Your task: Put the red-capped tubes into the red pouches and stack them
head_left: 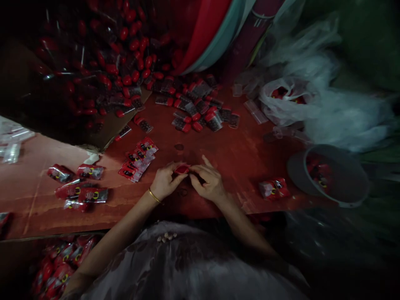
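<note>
One small red plastic packet (181, 168), pinched between both hands over the reddish desk (240, 150). Left grip (164, 182) closed on its left side; right grip (208, 182) closed at its right edge, index finger extended. Just beyond left grip: overlapping row of red-and-clear printed packets (137, 160). Farther left: pile of red-and-silver packets (93, 194). Ahead of both: clear plastic containers with red caps (200, 104), dark contents. Well right: grey round plastic bucket (300, 177), red packets inside.
</note>
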`<state>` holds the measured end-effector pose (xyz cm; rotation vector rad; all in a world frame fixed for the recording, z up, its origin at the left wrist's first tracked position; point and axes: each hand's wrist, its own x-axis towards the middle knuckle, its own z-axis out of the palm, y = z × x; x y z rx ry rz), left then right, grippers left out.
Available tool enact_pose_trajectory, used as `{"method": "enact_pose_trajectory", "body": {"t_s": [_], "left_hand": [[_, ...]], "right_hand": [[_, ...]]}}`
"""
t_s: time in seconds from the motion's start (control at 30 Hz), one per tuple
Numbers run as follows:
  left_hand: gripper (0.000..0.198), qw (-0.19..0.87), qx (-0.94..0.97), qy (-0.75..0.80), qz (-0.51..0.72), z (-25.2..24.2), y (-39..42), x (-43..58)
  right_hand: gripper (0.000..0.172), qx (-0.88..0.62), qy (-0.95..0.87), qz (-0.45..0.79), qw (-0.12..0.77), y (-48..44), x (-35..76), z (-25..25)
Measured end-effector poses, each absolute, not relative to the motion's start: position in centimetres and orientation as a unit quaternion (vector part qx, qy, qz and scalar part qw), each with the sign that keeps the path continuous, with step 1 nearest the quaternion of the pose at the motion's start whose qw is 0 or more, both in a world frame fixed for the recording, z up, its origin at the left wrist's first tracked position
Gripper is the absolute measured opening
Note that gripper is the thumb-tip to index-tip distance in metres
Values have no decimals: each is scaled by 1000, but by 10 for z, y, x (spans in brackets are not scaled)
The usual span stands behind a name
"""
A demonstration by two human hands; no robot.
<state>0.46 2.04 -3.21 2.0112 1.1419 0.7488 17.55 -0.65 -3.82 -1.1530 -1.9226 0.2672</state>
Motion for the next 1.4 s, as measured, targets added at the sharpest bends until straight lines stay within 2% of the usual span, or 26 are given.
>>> {"method": "enact_pose_trajectory", "body": {"t_s": [0.17, 0.3, 0.5, 0.63, 0.77, 0.87, 0.97, 1.2, 1.4], "left_hand": [[26, 311, 807, 424, 270, -42, 23, 4], [30, 277, 830, 422, 237, -50, 23, 4], [34, 265, 828, 453, 198, -49, 23, 6], [20, 366, 772, 481, 198, -36, 25, 4], [26, 602, 590, 462, 274, -19, 16, 7], [26, 706, 459, 443, 307, -10, 7, 10], [19, 734, 410, 438, 317, -5, 1, 11], [16, 734, 381, 463, 319, -8, -4, 11], [10, 676, 491, 473, 278, -13, -5, 6]], "right_hand": [[23, -467, -777, 125, 402, -1, 175, -36], [13, -464, -771, 136, 414, 4, 173, -47], [14, -476, -763, 167, 404, 0, 173, -60], [15, -499, -724, 173, 444, -5, 164, -53], [16, -529, -678, 160, 486, -7, 156, -32], [14, -493, -741, 84, 449, -7, 157, -18], [13, -465, -798, 5, 384, -7, 161, -8], [16, -447, -847, -60, 281, -11, 160, 0], [20, -426, -874, -74, 223, -9, 159, -1]]}}
